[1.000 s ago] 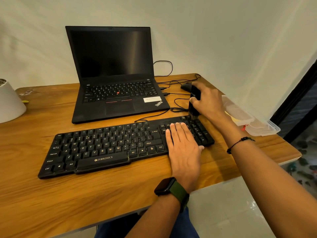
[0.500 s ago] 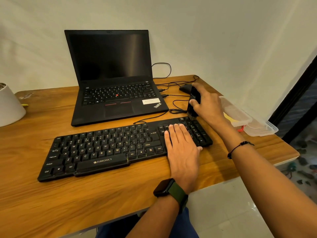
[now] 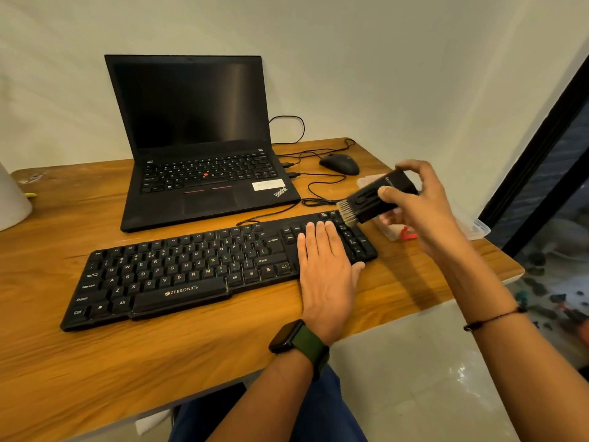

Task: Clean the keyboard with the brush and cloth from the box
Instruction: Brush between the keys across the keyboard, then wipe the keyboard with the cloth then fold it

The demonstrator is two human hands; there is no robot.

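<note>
keyboard [image 3: 197, 266], black and marked zebronics, lies along the near half of the wooden surface [image 3: 95, 371], its right end toward the right edge. left hand [image 3: 326, 266] rests flat on that end, fingers released. right hand [image 3: 420, 205] grasps a black brush [image 3: 376, 199], bristles tilted down just over the far-right keys. clear box [image 3: 478, 226] sits at the right edge.

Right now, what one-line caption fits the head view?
Left hand flat on the keyboard while the right hand angles the black brush at its top-right keys.
</note>
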